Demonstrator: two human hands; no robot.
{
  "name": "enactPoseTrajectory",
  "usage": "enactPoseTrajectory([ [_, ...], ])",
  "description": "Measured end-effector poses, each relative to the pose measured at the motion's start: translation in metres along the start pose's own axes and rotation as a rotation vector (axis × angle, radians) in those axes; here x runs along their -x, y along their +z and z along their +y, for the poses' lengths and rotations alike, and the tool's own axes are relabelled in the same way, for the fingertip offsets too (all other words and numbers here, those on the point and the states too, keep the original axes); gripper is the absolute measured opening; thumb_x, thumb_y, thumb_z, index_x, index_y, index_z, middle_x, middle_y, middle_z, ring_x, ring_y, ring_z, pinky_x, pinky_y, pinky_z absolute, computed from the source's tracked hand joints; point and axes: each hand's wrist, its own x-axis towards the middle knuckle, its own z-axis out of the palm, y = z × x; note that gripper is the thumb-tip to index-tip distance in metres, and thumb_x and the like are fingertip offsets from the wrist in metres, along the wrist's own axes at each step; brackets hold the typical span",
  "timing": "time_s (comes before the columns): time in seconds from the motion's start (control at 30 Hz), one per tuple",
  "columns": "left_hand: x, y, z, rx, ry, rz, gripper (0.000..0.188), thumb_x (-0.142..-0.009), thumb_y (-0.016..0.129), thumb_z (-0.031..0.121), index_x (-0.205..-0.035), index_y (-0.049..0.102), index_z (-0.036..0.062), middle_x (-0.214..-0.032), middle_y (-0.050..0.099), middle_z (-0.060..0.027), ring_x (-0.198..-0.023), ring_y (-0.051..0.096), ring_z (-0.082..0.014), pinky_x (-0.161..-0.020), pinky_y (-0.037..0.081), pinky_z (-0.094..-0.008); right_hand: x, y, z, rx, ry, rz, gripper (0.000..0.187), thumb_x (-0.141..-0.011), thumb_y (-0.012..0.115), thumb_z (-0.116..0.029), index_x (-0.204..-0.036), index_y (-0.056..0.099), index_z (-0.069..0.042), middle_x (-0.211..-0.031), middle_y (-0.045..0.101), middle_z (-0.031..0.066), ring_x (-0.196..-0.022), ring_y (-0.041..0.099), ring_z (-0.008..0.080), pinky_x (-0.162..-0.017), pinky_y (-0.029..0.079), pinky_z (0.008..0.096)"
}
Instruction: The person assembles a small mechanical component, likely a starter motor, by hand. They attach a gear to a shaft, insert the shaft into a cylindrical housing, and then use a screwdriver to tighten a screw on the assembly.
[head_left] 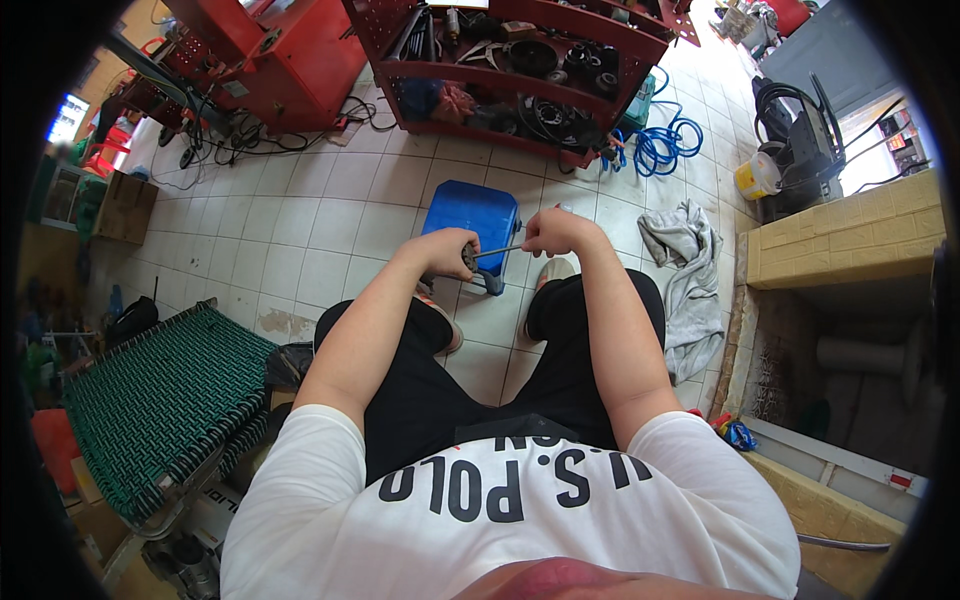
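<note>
My left hand (446, 252) is closed around a small, dark, greasy-looking metal part (469, 258); its exact kind cannot be made out. A thin metal rod (499, 251) runs from that part to my right hand (558, 232), whose fingers pinch its other end. Whether the rod is fixed in the part or only touches it is too small to tell. Both hands are in front of my knees, over the near edge of a low blue plastic stool (465, 205). A dark grey curved piece (490, 282) shows at the stool's near side, just below the rod.
A red tool cart (480, 75) loaded with tools and round parts stands ahead, beside a coiled blue hose (665, 145). Grey cloth (690, 285) lies on the tiles at right. A green woven seat (165, 400) is at left, a red machine (295, 75) farther off.
</note>
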Motion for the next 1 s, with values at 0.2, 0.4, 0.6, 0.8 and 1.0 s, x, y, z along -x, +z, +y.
enactPoseTrajectory([
  [0.2, -0.001, 0.0, 0.0, 0.015, -0.005, -0.008, 0.061, -0.068, 0.091, 0.019, -0.121, 0.064, 0.0045, -0.106, 0.072, -0.0134, -0.096, 0.07, -0.0264, -0.083, 0.057, -0.038, -0.003, 0.002, 0.004, 0.046, -0.034, 0.041, 0.021, -0.09, 0.077, -0.025, -0.097, 0.077, -0.006, -0.088, 0.078, 0.0049, -0.073, 0.071, 0.0158, -0.07, 0.057, 0.033],
  [0.4, 0.0, 0.0, -0.001, -0.009, 0.001, 0.002, 0.062, -0.067, 0.091, 0.02, -0.12, 0.064, 0.0049, -0.106, 0.073, -0.0133, -0.098, 0.07, -0.0272, -0.085, 0.057, -0.0382, -0.002, 0.001, -0.002, -0.024, 0.028, -0.019, 0.024, -0.094, 0.072, -0.028, -0.103, 0.078, -0.007, -0.091, 0.079, 0.0036, -0.073, 0.071, 0.015, -0.068, 0.057, 0.032],
  [0.6, 0.0, 0.0, 0.001, -0.006, -0.014, -0.025, 0.062, -0.066, 0.09, 0.021, -0.12, 0.065, 0.0063, -0.109, 0.073, -0.0141, -0.104, 0.07, -0.0298, -0.088, 0.056, -0.0401, 0.0, 0.0, -0.005, -0.023, 0.069, -0.104, 0.026, -0.098, 0.066, -0.027, -0.108, 0.078, -0.006, -0.095, 0.08, 0.0051, -0.074, 0.072, 0.0157, -0.07, 0.057, 0.0319],
  [0.8, -0.002, 0.001, -0.002, 0.0, 0.011, 0.002, 0.061, -0.067, 0.091, 0.021, -0.12, 0.065, 0.0039, -0.105, 0.073, -0.0136, -0.097, 0.071, -0.0271, -0.085, 0.057, -0.0381, -0.003, 0.001, -0.001, 0.009, -0.025, -0.007, 0.02, -0.096, 0.069, -0.022, -0.103, 0.077, -0.004, -0.09, 0.079, 0.0058, -0.074, 0.071, 0.0154, -0.071, 0.057, 0.0332],
  [1.0, 0.0, -0.001, 0.002, 0.016, 0.003, -0.013, 0.062, -0.066, 0.091, 0.021, -0.12, 0.065, 0.0039, -0.105, 0.073, -0.0138, -0.097, 0.071, -0.0269, -0.086, 0.057, -0.0375, -0.005, 0.002, 0.002, 0.033, -0.055, 0.036, 0.023, -0.094, 0.073, -0.025, -0.102, 0.077, -0.004, -0.087, 0.078, 0.0063, -0.073, 0.071, 0.016, -0.071, 0.057, 0.034],
])
